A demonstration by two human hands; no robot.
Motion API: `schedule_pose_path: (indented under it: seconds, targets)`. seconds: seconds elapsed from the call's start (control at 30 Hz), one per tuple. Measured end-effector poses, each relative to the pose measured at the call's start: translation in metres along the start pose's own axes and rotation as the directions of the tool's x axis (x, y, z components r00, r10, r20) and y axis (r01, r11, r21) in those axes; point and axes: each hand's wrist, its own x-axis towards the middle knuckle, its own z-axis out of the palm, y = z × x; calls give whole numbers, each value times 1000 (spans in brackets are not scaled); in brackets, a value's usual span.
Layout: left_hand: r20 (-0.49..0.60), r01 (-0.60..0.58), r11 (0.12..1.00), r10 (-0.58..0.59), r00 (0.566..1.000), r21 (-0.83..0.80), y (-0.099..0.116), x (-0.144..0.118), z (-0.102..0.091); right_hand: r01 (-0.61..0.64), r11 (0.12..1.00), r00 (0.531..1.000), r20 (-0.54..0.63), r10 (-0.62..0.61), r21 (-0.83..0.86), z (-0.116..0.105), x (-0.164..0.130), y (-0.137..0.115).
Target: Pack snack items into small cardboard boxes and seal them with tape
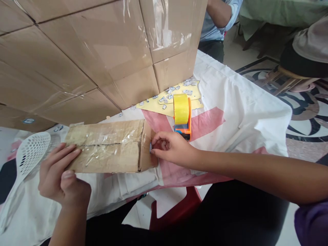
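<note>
So the box (110, 147) is lying flat near the front edge of the table (246, 102), on the white and pink cloth (230, 116), and it looks mostly sealed already: there's shiny clear tape running along the top seam where the two flaps meet, wrinkled but covering the whole length as far as I can see. The left hand (60, 174) is resting on the box's left end, fingers loosely curled over the edge and the thumb tucked toward the near side, more steadying than gripping. The right hand (171, 147) is at the right end flap, fingertips pinched together on something small and pale right at the flap's edge; I'd guess a tape end, but it's too small to tell. So my read is the top seam is done and the right end is what's being finished off; that end flap looks folded over but I can't see tape on it. The tape gun (182, 114), orange with a yellow roll, is parked just behind the right hand, toward the middle of the table, not touched. Behind it sits a yellow sheet (153, 104) littered with little scraps, right up against a big stack of cartons (102, 51) along the back. A white slotted scoop (30, 153) lies by the left edge.
</note>
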Motion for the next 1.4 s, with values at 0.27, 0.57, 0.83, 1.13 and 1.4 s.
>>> schedule_pose_path:
  seconds: [0.27, 0.57, 0.83, 1.13, 1.4]
  targets:
    - [-7, -5, 1000, 5, 1000, -25, 0, -1, 1, 54, 996, 998, 12, -54, -72, 2, -2, 4]
    - [-23, -6, 1000, 6, 1000, -4, -1, -2, 2, 95, 976, 995, 26, -92, -197, -1, -2, 3]
    - [-8, 16, 1000, -16, 1000, 27, 1, -1, 0, 5, 945, 1000, 0, -5, -327, -2, -4, 3]
    - [5, 4, 1000, -4, 1000, -17, -1, 0, 0, 242, 927, 950, 267, -164, -288, -11, 4, 15]
    - [23, -4, 994, 2, 1000, 108, -12, -9, -13, 253, 894, 965, 169, -203, -371, 3, 9, 13]
